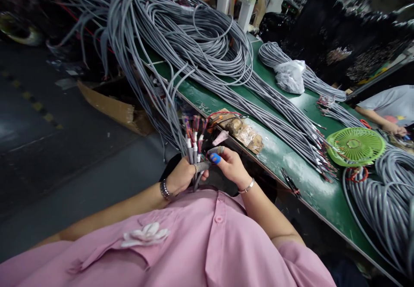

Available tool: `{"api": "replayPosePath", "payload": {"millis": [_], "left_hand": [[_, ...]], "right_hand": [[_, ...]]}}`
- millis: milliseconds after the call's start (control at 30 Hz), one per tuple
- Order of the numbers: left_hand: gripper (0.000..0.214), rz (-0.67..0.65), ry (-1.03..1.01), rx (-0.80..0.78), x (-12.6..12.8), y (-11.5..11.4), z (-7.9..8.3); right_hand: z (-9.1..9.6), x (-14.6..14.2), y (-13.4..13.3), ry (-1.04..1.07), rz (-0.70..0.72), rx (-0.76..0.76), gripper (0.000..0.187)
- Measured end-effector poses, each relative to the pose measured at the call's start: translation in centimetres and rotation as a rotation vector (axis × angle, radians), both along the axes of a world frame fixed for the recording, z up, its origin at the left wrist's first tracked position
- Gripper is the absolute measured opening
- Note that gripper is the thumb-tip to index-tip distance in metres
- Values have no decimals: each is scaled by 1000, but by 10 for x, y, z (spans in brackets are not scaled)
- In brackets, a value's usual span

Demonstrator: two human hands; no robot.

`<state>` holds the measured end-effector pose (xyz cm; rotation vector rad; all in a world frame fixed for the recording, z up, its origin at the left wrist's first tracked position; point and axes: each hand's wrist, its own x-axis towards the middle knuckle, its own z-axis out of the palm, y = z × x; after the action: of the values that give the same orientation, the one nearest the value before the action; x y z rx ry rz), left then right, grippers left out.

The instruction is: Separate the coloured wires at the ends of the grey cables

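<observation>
My left hand (pixel 181 176) is closed around a small bunch of grey cable ends (pixel 193 149) whose stripped coloured wires point upward. My right hand (pixel 227 162), with a blue fingertip cover and taped fingers, is curled and pinching at the same cable ends just to their right. The cables run up from my hands into a large heap of grey cables (pixel 194 41) lying over the green table (pixel 291 166). Both hands are held in front of my pink shirt, off the table's near edge.
A taped brown block (pixel 241 131) sits on the table edge near my hands. A green plastic basket (pixel 355 145), a white plastic bag (pixel 290 76) and more cable coils (pixel 384 196) lie to the right. Another person's arm (pixel 381 116) rests at the far right. A cardboard box (pixel 113 105) stands on the floor.
</observation>
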<state>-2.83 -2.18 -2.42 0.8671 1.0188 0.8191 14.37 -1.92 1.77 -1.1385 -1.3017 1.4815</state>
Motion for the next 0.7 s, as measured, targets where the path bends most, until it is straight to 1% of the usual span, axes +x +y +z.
{"api": "replayPosePath", "payload": {"millis": [33,100,167,200,267,300,400,467,600,700], "left_hand": [[18,65,-27,-9,0,0,-2],[17,168,-87,-17,2,1,-5],[16,207,-129,-4,3,1,-6],[16,201,-137,11,4,0,-6],[17,139,-119,41,4,-1,-5],[17,97,-97,54,4,-2,-5],[18,13,-31,67,1,-6,-5],[17,25,-25,68,-1,-7,-7],[19,126,-82,47,-2,-5,-10],[16,168,-135,7,-2,-2,-10]], "right_hand": [[-2,1,-3,1,-48,7,31],[-8,1,-7,40,-92,-47,36],[-14,-4,-10,102,-124,-128,36],[-17,-8,-10,131,-159,-150,34],[-20,-17,-9,171,-204,-164,30],[-20,-21,-8,185,-190,-172,29],[-19,-28,-1,195,-48,-207,31],[-18,-29,3,172,-9,-215,32],[-18,-25,10,108,-108,-222,35],[-19,-23,10,133,-119,-221,33]]}}
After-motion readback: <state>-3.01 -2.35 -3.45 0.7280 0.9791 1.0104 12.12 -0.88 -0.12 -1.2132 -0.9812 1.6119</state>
